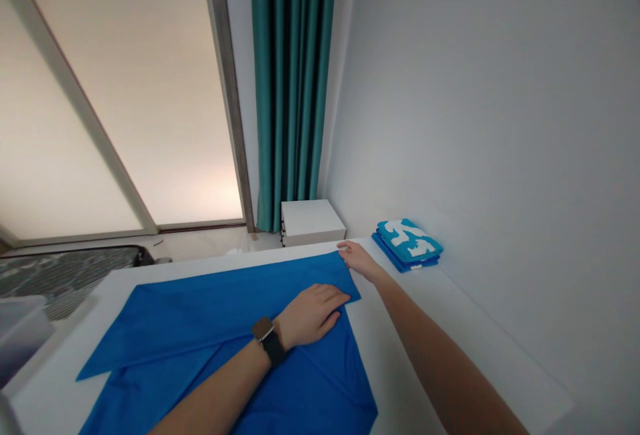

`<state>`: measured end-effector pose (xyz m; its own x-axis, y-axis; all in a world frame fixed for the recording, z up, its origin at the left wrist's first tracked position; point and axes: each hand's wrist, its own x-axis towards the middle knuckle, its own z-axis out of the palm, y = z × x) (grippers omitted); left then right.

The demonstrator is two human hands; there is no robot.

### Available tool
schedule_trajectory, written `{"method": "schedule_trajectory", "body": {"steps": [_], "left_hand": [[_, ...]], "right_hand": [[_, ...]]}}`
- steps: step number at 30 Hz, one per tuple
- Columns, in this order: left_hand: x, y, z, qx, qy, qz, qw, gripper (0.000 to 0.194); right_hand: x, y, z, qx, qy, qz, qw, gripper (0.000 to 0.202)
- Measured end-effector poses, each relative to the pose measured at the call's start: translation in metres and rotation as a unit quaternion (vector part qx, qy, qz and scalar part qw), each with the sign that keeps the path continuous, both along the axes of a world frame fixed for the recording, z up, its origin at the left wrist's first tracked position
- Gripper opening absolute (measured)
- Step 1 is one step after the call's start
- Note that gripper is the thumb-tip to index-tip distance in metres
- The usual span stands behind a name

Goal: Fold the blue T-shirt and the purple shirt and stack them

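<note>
A plain blue cloth [210, 308] lies spread over a white table, its far part folded over as a long band with slanted ends. Flat on the right part of that band rests my left hand [313, 311], fingers stretched towards the right edge. A dark watch is on the left wrist. At the cloth's far right corner is my right hand [357, 258], its fingertips closed on the edge there. The near part of the cloth runs out of view below, partly covered by my left forearm.
On the white table [400, 355], by the wall, sits a folded blue stack with a white pattern [407, 245]. Beyond the table stand a white cabinet [313, 218] and a green curtain [295, 88]. A translucent bin [23, 335] is at the left edge.
</note>
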<state>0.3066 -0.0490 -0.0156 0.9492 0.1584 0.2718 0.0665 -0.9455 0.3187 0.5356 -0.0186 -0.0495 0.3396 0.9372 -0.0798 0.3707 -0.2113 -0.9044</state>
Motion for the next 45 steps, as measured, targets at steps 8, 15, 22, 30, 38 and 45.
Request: {"method": "schedule_trajectory", "body": {"steps": [8, 15, 22, 30, 38, 45], "left_hand": [[0.002, -0.005, 0.001, 0.103, 0.020, -0.012, 0.994, 0.037], [0.001, -0.006, 0.000, 0.086, 0.026, -0.002, 0.996, 0.037], [0.002, -0.005, -0.003, 0.080, 0.030, 0.011, 0.996, 0.037], [0.002, -0.005, -0.004, 0.073, 0.020, 0.054, 0.996, 0.036], [0.003, -0.002, -0.016, 0.073, 0.018, 0.137, 0.988, 0.043], [0.002, 0.002, -0.028, 0.076, 0.045, 0.194, 0.977, 0.056]], "right_hand": [[0.005, 0.022, -0.005, 0.022, -0.083, 0.009, 0.996, 0.011], [0.010, 0.022, -0.012, 0.040, -0.116, 0.045, 0.991, 0.019], [0.004, 0.016, -0.020, 0.083, -0.209, 0.046, 0.973, 0.021], [-0.003, -0.002, -0.011, 0.131, -0.269, 0.056, 0.953, 0.034], [-0.019, -0.038, -0.021, 0.139, -0.316, 0.145, 0.927, 0.046], [-0.026, -0.048, -0.029, 0.074, -0.383, 0.158, 0.907, 0.052]]}}
